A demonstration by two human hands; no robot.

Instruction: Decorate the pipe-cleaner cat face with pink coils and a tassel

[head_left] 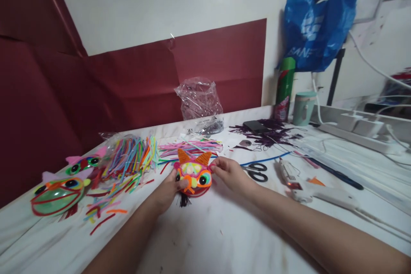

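A colourful pipe-cleaner animal head (pixel 192 173), with orange pointed ears, round black-pupilled eyes and a red-rimmed mouth, is held upright just over the table. My left hand (pixel 167 192) grips its left side, the thumb across the front near the orange nose. At its right edge, the fingers of my right hand (pixel 229 173) are closed in a pinch on a small pink part beside the ear. A dark tassel (pixel 184 200) hangs below the head. Scissors with black handles (pixel 257 172) lie just beyond my right wrist.
Two similar animal heads, one green (pixel 58 201), stand at left by heaped pipe cleaners (pixel 128 158). A glue gun (pixel 321 190) lies at right, its cord trailing. Behind are a phone (pixel 255 127) on purple shreds, a cup (pixel 304 109), a spray can (pixel 285 85) and a power strip (pixel 359 135).
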